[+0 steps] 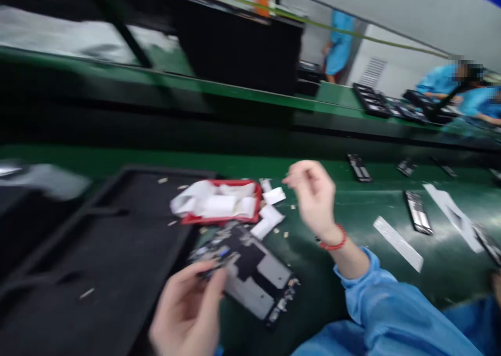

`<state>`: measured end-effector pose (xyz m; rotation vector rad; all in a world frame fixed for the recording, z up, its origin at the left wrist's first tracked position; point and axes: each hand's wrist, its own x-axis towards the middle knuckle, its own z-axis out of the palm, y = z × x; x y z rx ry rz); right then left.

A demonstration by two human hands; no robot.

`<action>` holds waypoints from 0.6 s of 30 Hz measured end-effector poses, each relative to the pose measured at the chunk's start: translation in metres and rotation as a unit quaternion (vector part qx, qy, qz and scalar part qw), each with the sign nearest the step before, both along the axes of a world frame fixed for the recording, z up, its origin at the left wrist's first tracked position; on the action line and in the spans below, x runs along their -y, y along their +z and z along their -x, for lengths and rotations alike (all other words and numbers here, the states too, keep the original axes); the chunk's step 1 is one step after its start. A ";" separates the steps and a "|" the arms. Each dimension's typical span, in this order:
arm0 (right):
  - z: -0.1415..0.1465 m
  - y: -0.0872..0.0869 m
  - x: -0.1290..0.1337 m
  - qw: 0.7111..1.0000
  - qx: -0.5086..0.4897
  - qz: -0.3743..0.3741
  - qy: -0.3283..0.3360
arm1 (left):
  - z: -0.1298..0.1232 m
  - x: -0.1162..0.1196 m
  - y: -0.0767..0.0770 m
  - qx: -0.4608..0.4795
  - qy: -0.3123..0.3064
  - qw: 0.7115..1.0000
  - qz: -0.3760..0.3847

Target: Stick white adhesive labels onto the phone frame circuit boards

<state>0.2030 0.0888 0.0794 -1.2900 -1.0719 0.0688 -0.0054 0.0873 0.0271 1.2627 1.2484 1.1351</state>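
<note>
My left hand [191,304] is closed, thumb and fingers pinching the near-left corner of an opened phone body [250,264]. The phone body shows dark and grey inner panels, with small parts exposed at both ends. It lies tilted just in front of a red box [258,199] filled with crumpled white paper strips [219,205]. My right hand [313,194] is raised to the right of that box, fingertips pinched together. Anything between those fingertips is too small and blurred to make out. Loose white paper pieces [270,217] lie between the box and my right hand.
A black tray [117,251] takes up the left side. More phone bodies [418,212] and white strips [399,244] are scattered over the green bench [352,225] on the right. People in blue [442,82] sit by black trays [371,101] at the far right.
</note>
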 end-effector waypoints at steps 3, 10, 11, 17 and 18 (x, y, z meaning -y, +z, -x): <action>-0.020 -0.011 -0.018 1.000 -0.022 0.000 0.003 | 0.007 0.010 -0.003 0.068 -0.003 0.997 0.038; 0.004 -0.053 -0.094 0.928 0.093 0.213 0.290 | 0.016 0.022 0.010 0.149 -0.045 0.987 0.044; 0.007 -0.057 -0.100 0.923 0.097 0.228 0.293 | 0.018 0.021 0.010 0.143 -0.039 0.988 0.043; -0.024 -0.062 -0.083 0.937 0.112 0.284 0.169 | 0.023 0.019 -0.001 0.130 0.028 0.985 0.112; -0.041 -0.063 -0.072 0.939 0.115 0.300 0.126 | 0.023 0.018 -0.005 0.124 0.036 0.984 0.121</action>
